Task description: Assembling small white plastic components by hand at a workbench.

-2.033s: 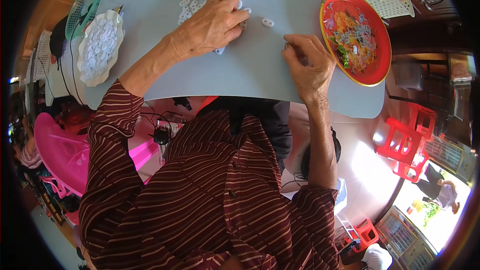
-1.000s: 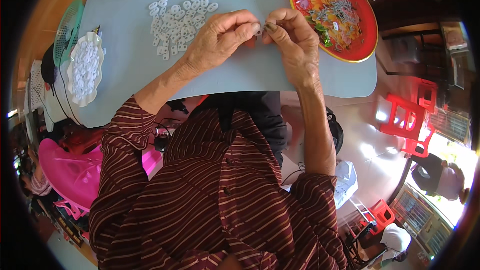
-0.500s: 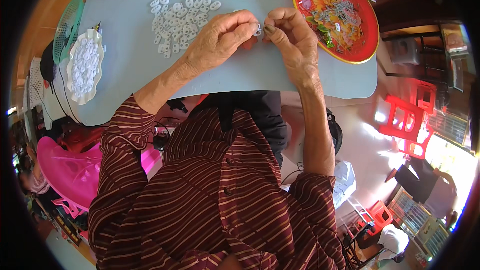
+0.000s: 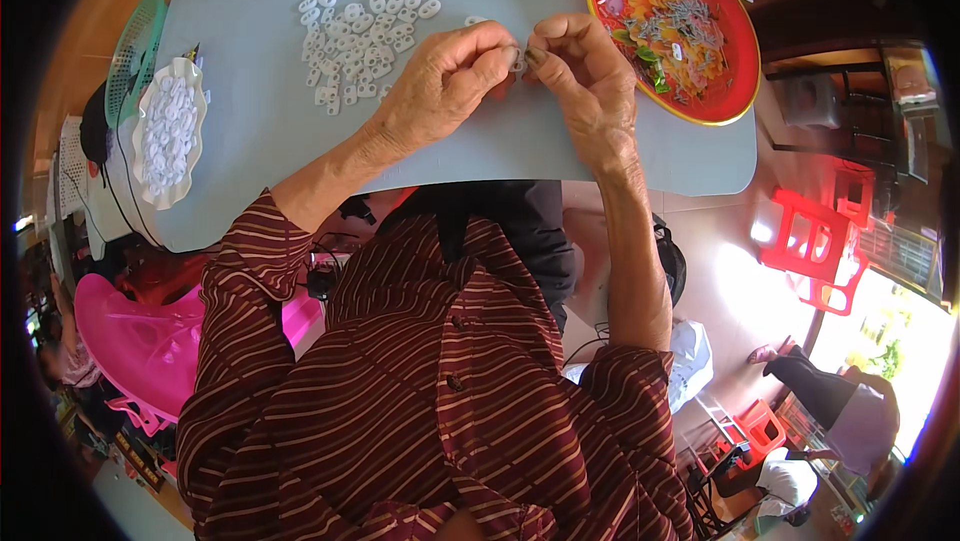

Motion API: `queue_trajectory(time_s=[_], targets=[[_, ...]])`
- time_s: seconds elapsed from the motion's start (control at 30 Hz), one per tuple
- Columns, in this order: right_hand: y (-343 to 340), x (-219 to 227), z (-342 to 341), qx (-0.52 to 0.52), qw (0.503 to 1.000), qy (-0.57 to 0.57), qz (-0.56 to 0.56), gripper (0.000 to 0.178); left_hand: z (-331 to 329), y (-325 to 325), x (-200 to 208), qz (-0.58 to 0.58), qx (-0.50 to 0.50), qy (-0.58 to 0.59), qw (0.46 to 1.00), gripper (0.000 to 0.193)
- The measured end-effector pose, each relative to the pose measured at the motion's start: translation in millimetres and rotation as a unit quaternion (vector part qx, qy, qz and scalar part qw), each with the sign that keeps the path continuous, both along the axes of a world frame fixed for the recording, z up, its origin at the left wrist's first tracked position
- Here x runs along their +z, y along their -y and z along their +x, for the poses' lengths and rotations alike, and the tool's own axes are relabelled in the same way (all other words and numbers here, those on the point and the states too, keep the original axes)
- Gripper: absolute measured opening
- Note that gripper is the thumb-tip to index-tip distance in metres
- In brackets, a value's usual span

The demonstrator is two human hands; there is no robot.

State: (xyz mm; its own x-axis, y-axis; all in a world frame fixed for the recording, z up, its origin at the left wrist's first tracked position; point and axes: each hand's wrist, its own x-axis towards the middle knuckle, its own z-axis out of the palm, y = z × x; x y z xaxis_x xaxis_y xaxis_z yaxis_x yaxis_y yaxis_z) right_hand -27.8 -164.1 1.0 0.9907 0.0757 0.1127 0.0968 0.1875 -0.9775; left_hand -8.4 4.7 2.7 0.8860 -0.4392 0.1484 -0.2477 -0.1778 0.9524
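My left hand (image 4: pixel 447 76) pinches a small white plastic piece (image 4: pixel 518 62) with holes between thumb and forefinger, above the grey-blue table (image 4: pixel 470 146). Close beside it, my right hand (image 4: pixel 592 91) has thumb and forefinger pressed together at the piece's edge. Whatever lies between those right fingertips is too small to make out. Left of my hands spreads a loose pile of similar white pieces (image 4: pixel 355 53). To the right, a round red tray (image 4: pixel 742 76) with a gold rim and flower print holds many small grey slivers and a white piece.
A scalloped white dish (image 4: pixel 160 199) of white pieces stands at the table's left side, by a green fan (image 4: pixel 138 51). A pink plastic chair (image 4: pixel 130 341) is at lower left. Red stools (image 4: pixel 805 236) stand on the floor at right, where people (image 4: pixel 860 421) are seen.
My hands have barely moved; the white piece has turned slightly between the fingertips. At lower right, a person in the background has shifted position.
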Motion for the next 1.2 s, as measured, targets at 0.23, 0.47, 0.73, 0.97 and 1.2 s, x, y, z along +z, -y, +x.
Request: queue_trajectory(time_s=[0.23,0.47,0.73,0.97,1.2], targets=[[0.6,-6.3,2.1,0.011,0.999,0.043,-0.009,0.02,-8.1,5.0,-3.1,-0.04,0.019,-0.003,0.999,0.021],[-2.0,-2.2,-2.0,-0.008,0.999,0.019,-0.041,0.008,-1.0,-0.2,-8.0,-0.066,-0.011,-0.029,0.997,0.022],[-3.0,3.3,-5.2,-0.048,0.991,0.001,-0.126,0.016,0.7,-2.9,-3.4,-0.058,-0.054,-0.038,0.996,0.016],[-3.6,3.6,0.5,-0.06,0.991,-0.019,-0.122,0.023,1.5,0.2,-6.8,-0.074,-0.017,-0.016,0.997,0.013],[-2.3,1.5,-0.2,-0.02,0.998,0.004,-0.054,0.021,1.3,-3.6,-10.2,-0.132,-0.037,-0.078,0.987,0.014]])
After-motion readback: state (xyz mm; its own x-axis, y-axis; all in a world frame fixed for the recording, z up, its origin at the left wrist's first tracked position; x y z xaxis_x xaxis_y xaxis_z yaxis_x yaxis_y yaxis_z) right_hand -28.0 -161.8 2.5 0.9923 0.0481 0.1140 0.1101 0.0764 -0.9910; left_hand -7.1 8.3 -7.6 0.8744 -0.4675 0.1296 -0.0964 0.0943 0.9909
